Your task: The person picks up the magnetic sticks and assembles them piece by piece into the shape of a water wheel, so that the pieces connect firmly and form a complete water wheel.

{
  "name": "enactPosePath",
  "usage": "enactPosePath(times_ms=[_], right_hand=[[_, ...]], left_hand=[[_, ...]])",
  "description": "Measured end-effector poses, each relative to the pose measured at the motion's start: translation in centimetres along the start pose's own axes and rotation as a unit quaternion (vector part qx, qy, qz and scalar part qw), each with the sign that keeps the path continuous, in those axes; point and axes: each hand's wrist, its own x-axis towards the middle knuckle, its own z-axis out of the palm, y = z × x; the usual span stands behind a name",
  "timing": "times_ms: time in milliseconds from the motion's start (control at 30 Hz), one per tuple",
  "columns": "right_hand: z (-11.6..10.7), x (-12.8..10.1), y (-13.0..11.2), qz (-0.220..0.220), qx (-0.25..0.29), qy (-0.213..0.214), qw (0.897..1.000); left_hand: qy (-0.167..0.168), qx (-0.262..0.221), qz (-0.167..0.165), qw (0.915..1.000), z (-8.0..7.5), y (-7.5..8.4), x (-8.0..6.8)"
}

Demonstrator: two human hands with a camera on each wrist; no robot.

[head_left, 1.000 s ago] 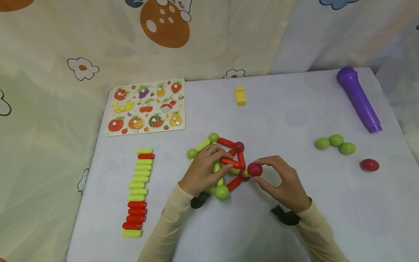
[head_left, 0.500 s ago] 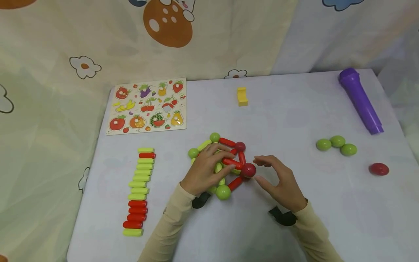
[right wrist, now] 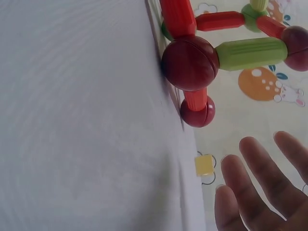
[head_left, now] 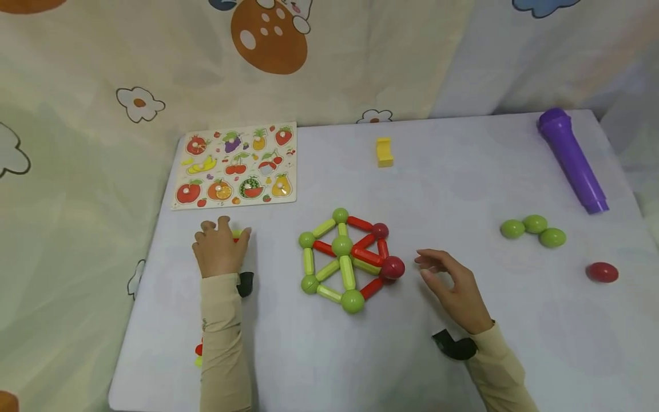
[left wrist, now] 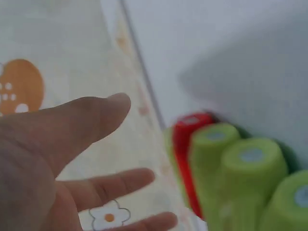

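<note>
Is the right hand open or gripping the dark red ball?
Open: right hand hovers beside the dark red ball, fingers relaxed, touching nothing.

Seven balls joined into the built frame [head_left: 347, 257]: five green, two dark red. Loose on the bench [head_left: 463, 189]: three green balls [head_left: 534, 224] in a cluster and one red ball [head_left: 602, 272]. One purple tube [head_left: 572, 159]. One yellow block [head_left: 384, 152]. One fruit puzzle board [head_left: 235, 166]. One row of sticks [left wrist: 226, 168], mostly hidden, number not countable.
</note>
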Motion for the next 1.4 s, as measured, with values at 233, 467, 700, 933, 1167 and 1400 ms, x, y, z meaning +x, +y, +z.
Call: enactPosePath(times_ms=[233,467,700,933,1167,1400], right_hand=[[0.0,0.0,0.4,-0.006,-0.003,0.004,1.0],[-1.2,1.5,-1.2,-0.063,-0.006,0.041,0.997],[-1.1,5.1,-7.2,-0.254,0.002,0.061,0.965],[0.5,6.8,-9.5,-0.325,0.005,-0.012,0.945],[-0.7,8.3,-7.5,-0.253,-0.035,-0.066,0.965],[-0.8,10.6,-4.7,-0.113,-0.059,-0.174,0.976]], left_hand=[[-0.005,-0.004,-0.042,0.9991,1.1,-0.9,0.8],[0.019,-0.189,0.108,0.9759,-1.3,2.5,-1.3],[-0.209,-0.494,0.306,0.7865,-4.3,10.4,-7.3],[-0.315,-0.572,0.334,0.6799,-4.0,13.4,-9.0],[-0.16,-0.492,0.345,0.7835,-3.0,12.7,-8.2],[-0.09,-0.305,0.278,0.9063,-0.5,11.3,-7.0]])
